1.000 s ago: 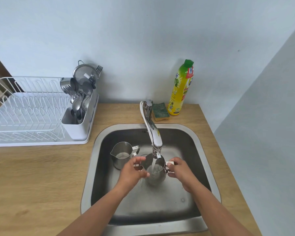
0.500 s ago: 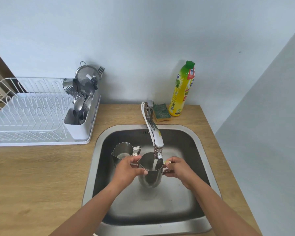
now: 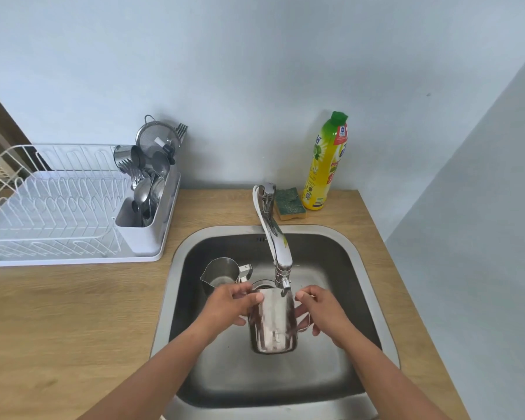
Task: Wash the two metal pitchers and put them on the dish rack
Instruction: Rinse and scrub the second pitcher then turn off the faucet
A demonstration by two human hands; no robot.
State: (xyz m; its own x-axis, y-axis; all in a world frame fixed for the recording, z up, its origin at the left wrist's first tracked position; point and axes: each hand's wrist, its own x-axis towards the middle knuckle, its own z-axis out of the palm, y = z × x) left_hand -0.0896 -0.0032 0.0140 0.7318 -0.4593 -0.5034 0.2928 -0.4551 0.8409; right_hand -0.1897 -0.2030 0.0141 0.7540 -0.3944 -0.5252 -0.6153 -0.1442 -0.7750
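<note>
- Pitcher (image 3: 272, 321), held: silver metal, shiny with blurred streaks.
- Second pitcher (image 3: 221, 273): silver metal, plain.
- Sink (image 3: 355, 262): grey steel, darker inside.
- Tap (image 3: 275, 241): bright chrome.
- Counter (image 3: 58, 313): light brown wood grain.
- Dish rack (image 3: 52, 204): white wire on a white tray.
- Cutlery holder (image 3: 147, 225): pale grey, with silver cutlery.
- Soap bottle (image 3: 326, 165): yellow, green cap, red and green label.
- Sponge (image 3: 290, 203): green top, yellow base.
- Wall (image 3: 255, 71): pale blue-grey, plain.
</note>
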